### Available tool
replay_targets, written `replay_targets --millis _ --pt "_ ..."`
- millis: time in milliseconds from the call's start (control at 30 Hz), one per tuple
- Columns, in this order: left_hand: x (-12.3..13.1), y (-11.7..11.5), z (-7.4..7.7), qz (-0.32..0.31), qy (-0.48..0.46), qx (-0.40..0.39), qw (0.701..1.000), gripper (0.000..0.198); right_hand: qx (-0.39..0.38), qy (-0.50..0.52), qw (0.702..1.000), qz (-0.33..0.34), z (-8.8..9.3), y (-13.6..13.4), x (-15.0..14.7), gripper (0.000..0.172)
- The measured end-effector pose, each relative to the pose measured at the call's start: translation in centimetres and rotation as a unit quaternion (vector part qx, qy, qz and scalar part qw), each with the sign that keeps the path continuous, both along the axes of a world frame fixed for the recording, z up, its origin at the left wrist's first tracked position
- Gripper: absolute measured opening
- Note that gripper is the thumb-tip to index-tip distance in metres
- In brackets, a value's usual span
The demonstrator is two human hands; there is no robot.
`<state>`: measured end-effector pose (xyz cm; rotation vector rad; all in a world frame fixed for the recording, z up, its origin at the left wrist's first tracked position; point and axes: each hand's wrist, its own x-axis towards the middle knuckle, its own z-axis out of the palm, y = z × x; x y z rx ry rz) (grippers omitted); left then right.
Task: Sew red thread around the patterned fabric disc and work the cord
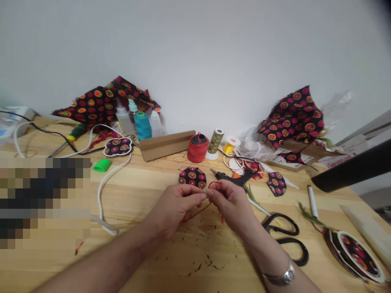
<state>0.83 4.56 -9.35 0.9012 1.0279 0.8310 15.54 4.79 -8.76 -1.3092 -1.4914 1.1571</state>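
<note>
Red thread: item I log pinched between left hand and right hand, fingertips together over the wooden desk (patterned fabric circle just beyond); black-handled scissors lie right.

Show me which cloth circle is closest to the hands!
It's the round dark flowered cloth piece just past the left hand and right hand, which pinch red thread. The flower-shaped piece and the piece past the glue gun lie farther off.
</note>
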Motion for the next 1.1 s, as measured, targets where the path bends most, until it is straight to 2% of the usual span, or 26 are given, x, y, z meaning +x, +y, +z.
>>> replay_targets --millis 200,467,700,800,933,1100 --pt "-0.02 0.08 0.23 -0.010 0.004 -0.031 0.999 0.022 -0.016 0.000 1.000 0.010 0.28 -0.01 -0.01 0.013" --pt "0.03 0.16 0.33 0.012 -0.004 -0.043 0.999 0.020 -0.005 -0.012 1.000 0.011 -0.02 -0.05 -0.01 0.014" --pt "0.01 0.22 0.58 0.038 -0.006 -0.035 0.999 0.016 0.032 -0.091 0.994 0.043 0.26 0.04 0.45 0.027" --pt "0.02 0.33 0.49 0.051 0.000 -0.029 0.998 0.016 0.063 -0.134 0.988 0.051 0.36 0.06 0.61 0.025" --pt "-0.01 0.49 0.40 0.079 0.006 -0.014 0.997 0.014 0.094 -0.183 0.978 0.022 0.26 -0.07 0.67 0.019" --pt "-0.08 0.45 0.43 0.090 0.000 -0.013 0.996 0.012 0.098 -0.203 0.974 -0.008 0.17 -0.47 0.45 0.025"
